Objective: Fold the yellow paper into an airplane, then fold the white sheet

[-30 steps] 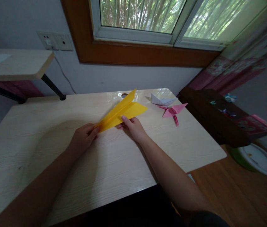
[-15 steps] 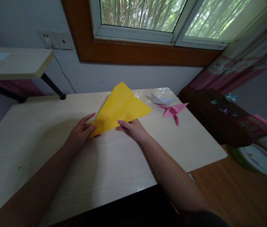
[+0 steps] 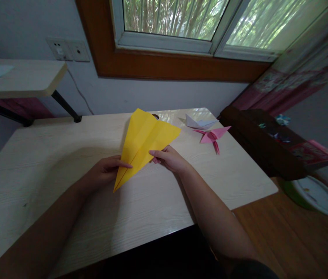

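A yellow folded paper plane point(image 3: 144, 140) is spread open above the light wooden table point(image 3: 65, 186), its pointed nose aimed toward me. My left hand point(image 3: 104, 172) pinches its left edge near the nose, thumb on top. My right hand point(image 3: 170, 159) grips the right wing's rear edge. Both wings lie nearly flat, with a centre crease showing.
A pink origami figure point(image 3: 212, 137) and a white-blue folded paper point(image 3: 199, 123) lie at the table's far right. A dark wooden box point(image 3: 264, 141) stands right of the table, a white-green bowl point(image 3: 316, 195) beyond it. A small side table point(image 3: 18, 79) is at left.
The yellow plane went from folded shut and edge-on to opened flat. Its nose swung down toward me, and both hands shifted their grip along its edges.
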{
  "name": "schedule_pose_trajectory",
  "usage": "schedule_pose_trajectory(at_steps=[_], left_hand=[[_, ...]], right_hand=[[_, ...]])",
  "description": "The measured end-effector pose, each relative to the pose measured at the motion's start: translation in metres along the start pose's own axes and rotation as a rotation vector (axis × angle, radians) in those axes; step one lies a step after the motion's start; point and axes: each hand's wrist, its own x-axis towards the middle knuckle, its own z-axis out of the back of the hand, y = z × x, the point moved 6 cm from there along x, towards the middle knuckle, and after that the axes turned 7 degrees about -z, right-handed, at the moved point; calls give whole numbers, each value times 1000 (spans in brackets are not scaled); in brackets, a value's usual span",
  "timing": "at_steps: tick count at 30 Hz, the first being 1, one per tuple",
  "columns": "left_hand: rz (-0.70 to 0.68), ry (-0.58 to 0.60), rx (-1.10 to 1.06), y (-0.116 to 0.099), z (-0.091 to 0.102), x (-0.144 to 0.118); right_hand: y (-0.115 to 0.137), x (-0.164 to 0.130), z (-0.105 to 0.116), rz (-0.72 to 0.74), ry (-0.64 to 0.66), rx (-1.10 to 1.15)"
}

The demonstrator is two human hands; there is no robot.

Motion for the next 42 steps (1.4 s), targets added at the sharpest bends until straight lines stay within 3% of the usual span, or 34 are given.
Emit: schedule_pose_trajectory(at_steps=[4,9,13,16,20,27,30,35,42], left_hand=[[-147,68,179,-5,-6,4],[-198,-72,374,-2,3,3],[-155,-221,505,-4,11,1],[-121,-274,572,-4,14,0],[-88,-287,633,3,13,-2],[-8,-245,585,12,6,-6],[1,-227,552,11,5,-5],[-144,-223,533,0,6,-3],[-202,-219,526,-4,5,-2]], right_hand=[[4,0,-4,11,-23,24],[11,1,-5,147,-112,76],[15,-3,-5,323,-182,-4],[15,-6,-20,423,-70,-186],[13,-9,-44,503,63,-433],[28,-12,-47,688,-43,-601],[30,-14,-43,711,-67,-600],[29,-15,-43,651,-43,-561],[27,-14,-46,601,51,-531]])
